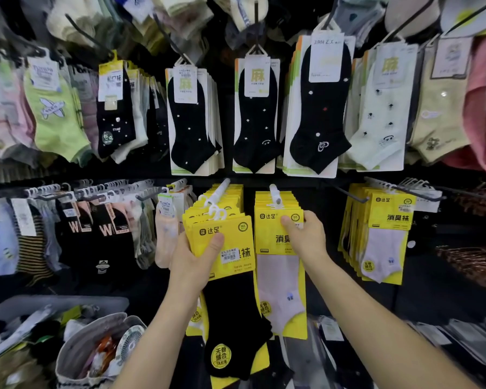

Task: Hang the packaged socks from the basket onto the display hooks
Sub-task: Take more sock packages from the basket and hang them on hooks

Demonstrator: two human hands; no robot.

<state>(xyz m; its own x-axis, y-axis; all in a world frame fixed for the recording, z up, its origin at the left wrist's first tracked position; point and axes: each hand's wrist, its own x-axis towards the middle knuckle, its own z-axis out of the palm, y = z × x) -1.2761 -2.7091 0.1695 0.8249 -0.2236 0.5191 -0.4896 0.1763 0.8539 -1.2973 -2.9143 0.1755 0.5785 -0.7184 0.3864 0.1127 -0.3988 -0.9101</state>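
My left hand (pixel 192 259) gripped a black-sock pack (pixel 230 279), thumb across its yellow front. The pack's top was at the tip of the left hook (pixel 219 196), crowded by white hangers. My right hand (pixel 306 234) pinched the top corner of a pale-sock pack (pixel 278 265) hanging on the right hook (pixel 275 195). Below my left hand sat the basket (pixel 68 369), holding a small fan (pixel 129 342). Above both hands hung carded black socks (pixel 254 122).

— What is hanging on the display wall (pixel 324 211)?
— Yellow sock packs (pixel 267 228) are hanging from the white hook (pixel 275 193); black socks on cards (pixel 256 122) are hanging above that hook, and striped socks (pixel 31 248) far left of it.
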